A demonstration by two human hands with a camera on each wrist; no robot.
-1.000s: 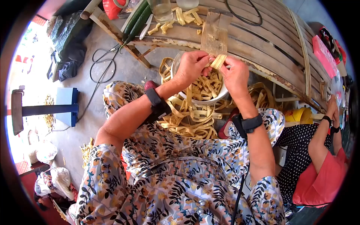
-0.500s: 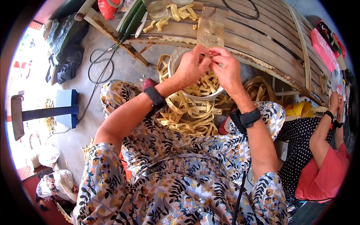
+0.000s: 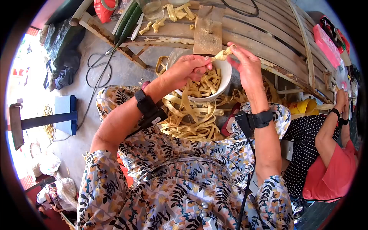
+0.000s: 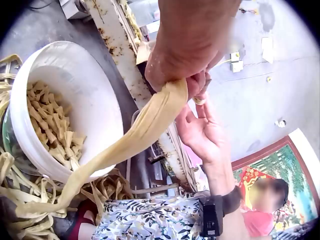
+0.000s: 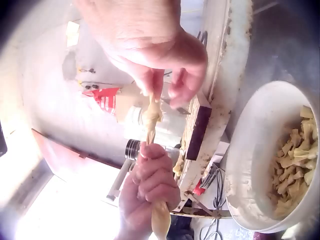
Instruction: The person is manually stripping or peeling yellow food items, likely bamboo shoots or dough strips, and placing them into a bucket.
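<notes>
My left hand [image 3: 191, 68] grips a pale yellow tofu-skin strip [image 4: 145, 125], whose long tail hangs from the fist in front of the bucket in the left wrist view. A twisted knot [image 5: 151, 116] sits in the strip just beyond the left fingers. At its far end, my right hand [image 3: 247, 65] pinches the short tip between thumb and finger. Both hands are held over the white bucket [image 4: 100, 95] and the bench edge. Inside the bucket lie many knotted pieces [image 5: 295, 160]. Loose strips [image 3: 191, 122] are heaped below it, between the feet.
A slatted bench [image 3: 253, 34] with rusty edges stands ahead, carrying a wooden board [image 3: 209, 32], cucumbers [image 3: 126, 23], a glass jar [image 3: 150, 10] and several knots [image 3: 158, 25]. Another person [image 3: 329, 165] sits at the right. A black cable [image 3: 92, 73] loops across the floor.
The hands were close together over the strip; now they are apart, the right drawn outward. A flat fold in the strip has become a tight, twisted knot between them.
</notes>
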